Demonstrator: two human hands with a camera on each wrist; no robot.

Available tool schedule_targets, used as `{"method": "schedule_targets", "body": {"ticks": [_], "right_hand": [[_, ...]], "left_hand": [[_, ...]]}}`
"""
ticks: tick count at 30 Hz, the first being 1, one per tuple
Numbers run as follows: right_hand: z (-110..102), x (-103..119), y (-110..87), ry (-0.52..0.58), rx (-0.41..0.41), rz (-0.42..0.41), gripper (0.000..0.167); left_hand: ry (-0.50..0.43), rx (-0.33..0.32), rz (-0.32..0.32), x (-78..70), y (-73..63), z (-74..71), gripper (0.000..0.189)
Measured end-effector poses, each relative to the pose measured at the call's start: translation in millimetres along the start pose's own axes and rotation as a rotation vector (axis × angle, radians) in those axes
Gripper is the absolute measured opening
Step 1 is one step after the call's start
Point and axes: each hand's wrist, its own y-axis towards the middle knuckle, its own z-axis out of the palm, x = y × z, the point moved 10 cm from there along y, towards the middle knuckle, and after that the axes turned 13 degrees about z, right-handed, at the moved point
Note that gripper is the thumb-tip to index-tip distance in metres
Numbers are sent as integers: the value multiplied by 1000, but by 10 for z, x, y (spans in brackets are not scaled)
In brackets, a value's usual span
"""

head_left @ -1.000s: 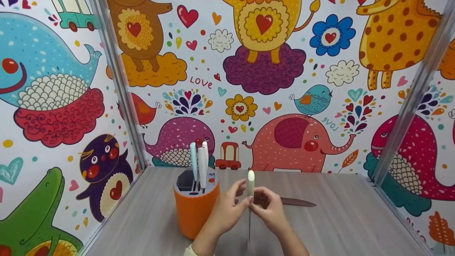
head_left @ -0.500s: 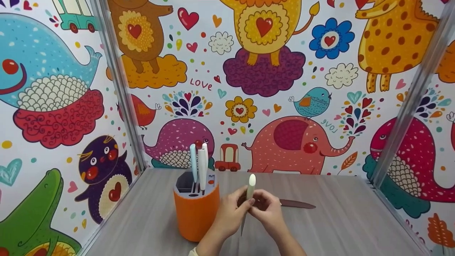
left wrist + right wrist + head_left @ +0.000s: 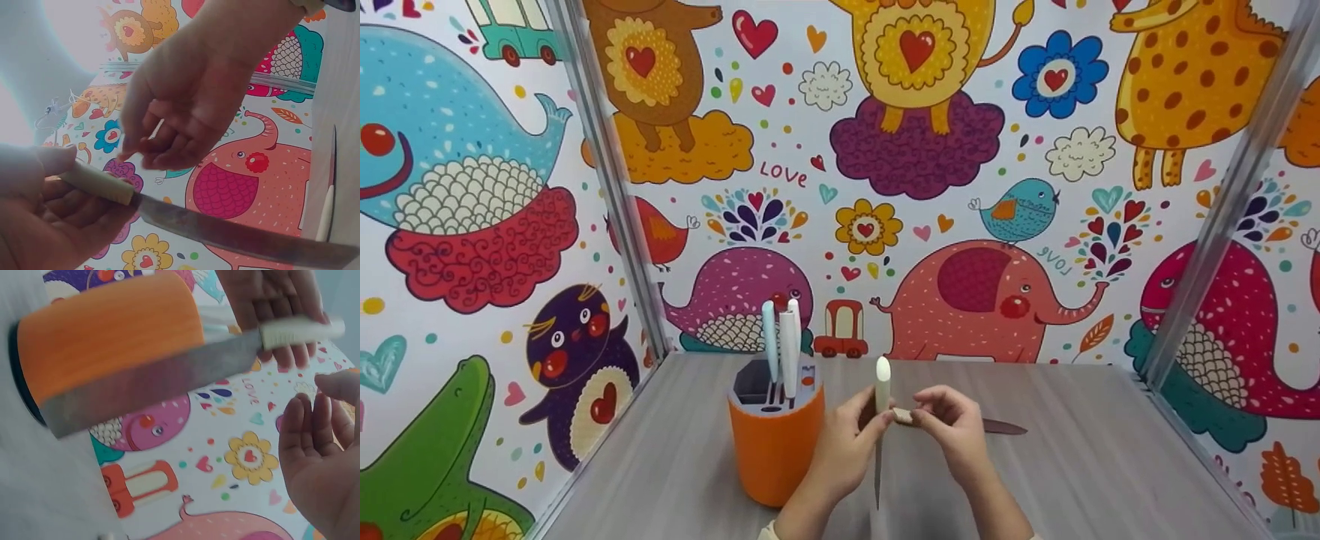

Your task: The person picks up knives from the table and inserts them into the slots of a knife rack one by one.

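My left hand (image 3: 840, 446) grips a kitchen knife (image 3: 883, 382) by its pale cream handle, thumb on one side and fingers on the other. The knife stands upright in the head view, handle up and blade pointing down; its broad metal blade (image 3: 157, 377) shows fully in the right wrist view. Just right of it, my right hand (image 3: 956, 431) is apart from the handle, its fingers loosely bent around nothing. Behind that hand a second knife (image 3: 1005, 427) lies on the table, its middle hidden by the hand, its light handle (image 3: 325, 214) visible in the left wrist view.
An orange knife block (image 3: 776, 450) with a grey slotted top stands left of my left hand. Several white and light blue knife handles (image 3: 788, 352) stick up from it. Cartoon-printed panels (image 3: 960, 315) close off the back and sides of the wooden table (image 3: 1080, 465).
My right hand has moved right, off the knife handle that both hands were touching. My left hand keeps hold of the knife, whose blade swung slightly. The block has stayed in place.
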Motion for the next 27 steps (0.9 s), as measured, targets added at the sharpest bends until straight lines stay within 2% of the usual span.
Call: {"method": "schedule_targets", "body": {"ticks": [5, 8, 12, 15, 19, 24, 27], "right_hand": [[-215, 86, -43, -86, -83, -40, 7], [-336, 127, -47, -54, -160, -26, 6], [-382, 91, 2, 59, -235, 28, 5], [-309, -56, 68, 157, -219, 103, 6], [-168, -329, 108, 242, -154, 205, 9], [89, -706, 158, 257, -70, 295, 4], [279, -939, 253, 264, 3, 351, 4]], "left_hand": [[18, -11, -6, -27, -55, 22, 40], [32, -1, 3, -58, -69, 64, 41], [46, -6, 33, -123, -73, 73, 39], [54, -12, 36, -161, -67, 52, 36], [17, -2, 19, -177, -78, 42, 36], [-45, -19, -3, -213, -121, -63, 41], [-83, -55, 14, -335, -92, -176, 45]]}}
